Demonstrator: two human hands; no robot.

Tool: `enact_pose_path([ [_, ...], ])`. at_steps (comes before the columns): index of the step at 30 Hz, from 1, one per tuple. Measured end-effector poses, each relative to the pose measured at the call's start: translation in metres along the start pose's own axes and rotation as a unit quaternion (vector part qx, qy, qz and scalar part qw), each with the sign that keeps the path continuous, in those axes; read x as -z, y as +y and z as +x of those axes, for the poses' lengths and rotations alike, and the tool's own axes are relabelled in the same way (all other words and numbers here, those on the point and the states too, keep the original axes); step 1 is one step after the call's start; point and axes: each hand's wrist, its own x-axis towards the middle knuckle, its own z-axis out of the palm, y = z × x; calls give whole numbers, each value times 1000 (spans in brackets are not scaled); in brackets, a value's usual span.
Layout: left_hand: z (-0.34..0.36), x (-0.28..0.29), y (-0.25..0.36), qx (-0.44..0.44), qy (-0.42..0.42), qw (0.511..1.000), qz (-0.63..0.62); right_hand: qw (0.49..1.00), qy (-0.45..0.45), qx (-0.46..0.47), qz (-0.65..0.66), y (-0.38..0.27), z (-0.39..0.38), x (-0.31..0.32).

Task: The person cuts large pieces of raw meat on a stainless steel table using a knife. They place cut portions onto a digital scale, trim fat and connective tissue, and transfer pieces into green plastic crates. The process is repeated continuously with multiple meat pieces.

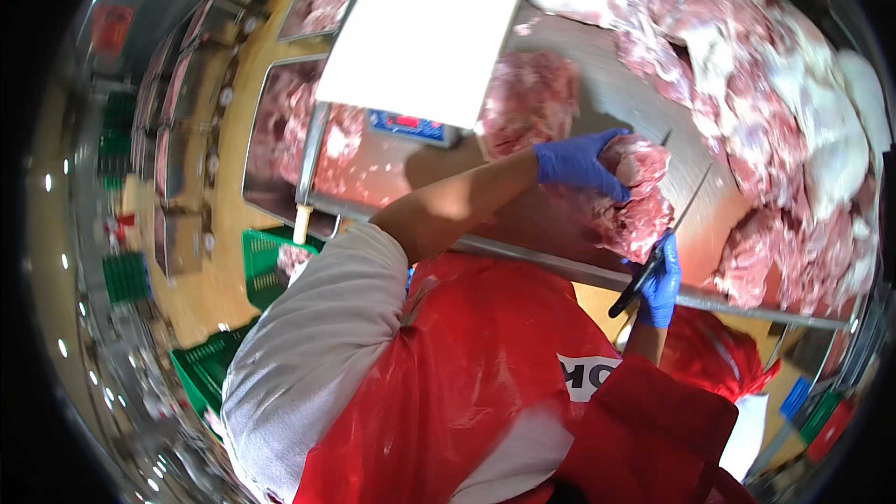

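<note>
My left hand (581,165), in a blue glove, is closed on the upper left side of a cut of raw meat (637,215) that rests on the metal table. My right hand (661,285), also gloved in blue, grips the black handle of a knife (691,200) at the table's near edge. Its long thin blade points up and away to the right, close beside the meat's right side. Whether the blade touches the meat, I cannot tell.
A large heap of meat (737,75) fills the right side of the metal table (586,37). At left are a blue scale (408,125) under a white board (420,47), and another meat cut (532,98). Further left stand a meat-filled bin (280,131) and a green crate (264,266).
</note>
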Motion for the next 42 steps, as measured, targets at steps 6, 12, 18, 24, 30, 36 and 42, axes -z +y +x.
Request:
enact_pose_path([
  [6, -102, 85, 105, -70, 48, 996, -28, 984, -175, -19, -11, 9, 72, -108],
  [12, -186, 230, 127, -154, 115, 981, 36, 976, -205, -13, -75, 79, 166, -272],
  [18, -237, 333, 124, -62, 205, 974, 67, 953, -196, -68, -220, 146, 229, -379],
  [24, -230, 374, 49, -127, 343, 920, 138, 920, -154, -41, -357, 130, 234, -379],
  [30, -342, 345, 14, -135, 399, 844, 333, 817, -125, 237, -510, 137, 137, -391],
  [36, -285, 320, -15, -263, 454, 797, 299, 592, -157, 362, -703, 274, 116, -394],
  [42, -288, 322, -10, -211, 478, 733, 436, 495, -116, 380, -773, 293, 133, -447],
])
